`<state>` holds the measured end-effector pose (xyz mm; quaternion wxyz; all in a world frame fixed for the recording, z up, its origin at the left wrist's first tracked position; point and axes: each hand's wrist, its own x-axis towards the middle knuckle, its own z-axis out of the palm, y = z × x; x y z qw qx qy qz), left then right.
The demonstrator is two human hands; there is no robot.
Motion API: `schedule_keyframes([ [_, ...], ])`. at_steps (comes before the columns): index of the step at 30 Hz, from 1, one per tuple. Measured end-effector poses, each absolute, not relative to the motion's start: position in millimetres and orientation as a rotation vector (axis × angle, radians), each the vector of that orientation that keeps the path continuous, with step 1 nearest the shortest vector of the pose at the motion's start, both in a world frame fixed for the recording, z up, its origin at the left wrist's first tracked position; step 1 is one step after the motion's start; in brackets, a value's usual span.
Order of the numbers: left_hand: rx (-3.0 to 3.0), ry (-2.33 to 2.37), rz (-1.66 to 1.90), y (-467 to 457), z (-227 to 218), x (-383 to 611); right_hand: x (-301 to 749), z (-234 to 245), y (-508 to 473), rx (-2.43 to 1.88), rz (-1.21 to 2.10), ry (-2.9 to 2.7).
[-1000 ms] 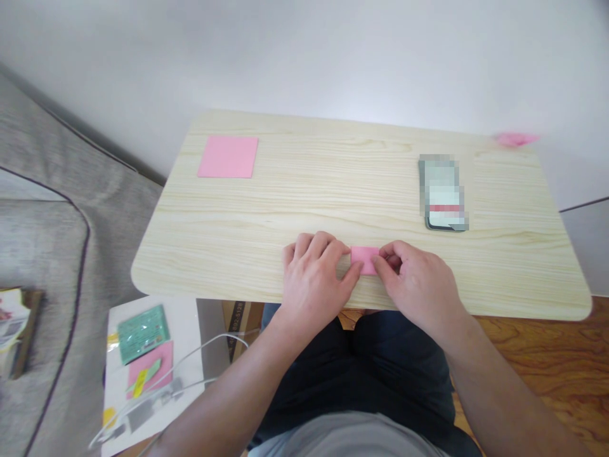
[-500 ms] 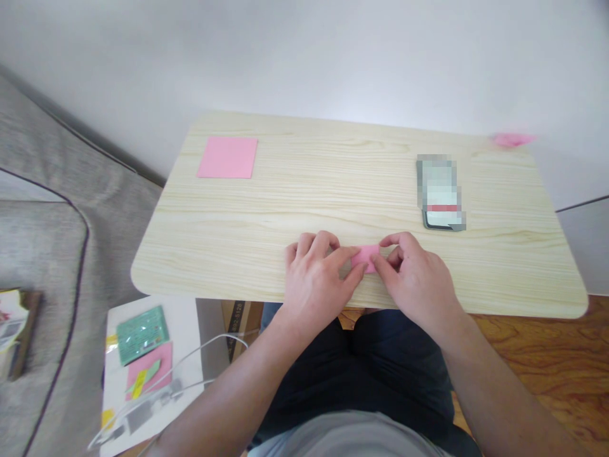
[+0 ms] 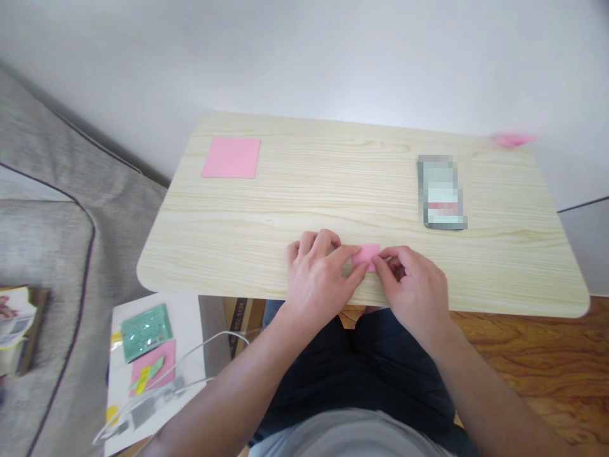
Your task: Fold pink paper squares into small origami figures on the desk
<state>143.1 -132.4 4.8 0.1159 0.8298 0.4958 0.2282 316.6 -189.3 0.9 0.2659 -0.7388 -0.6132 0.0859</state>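
A small folded pink paper lies near the front edge of the light wooden table. My left hand presses on its left side with thumb and forefinger, fingers curled. My right hand pinches its right edge, fingers curled in. Most of the paper is hidden under the fingertips.
A pink square sheet lies at the table's back left. A phone rests at the back right, and a pink folded piece sits at the far right corner. A grey sofa stands left; papers and a cable lie below.
My right hand's fingers drew in and down along the paper's right edge. The visible part of the pink paper got smaller. The view shifted slightly.
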Motion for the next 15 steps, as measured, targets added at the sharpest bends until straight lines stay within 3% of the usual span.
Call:
schedule_keyframes([
  [15,2.464,1.443,0.630,-135,5,137,331,-6,-204,-1.857,0.229,-1.780],
])
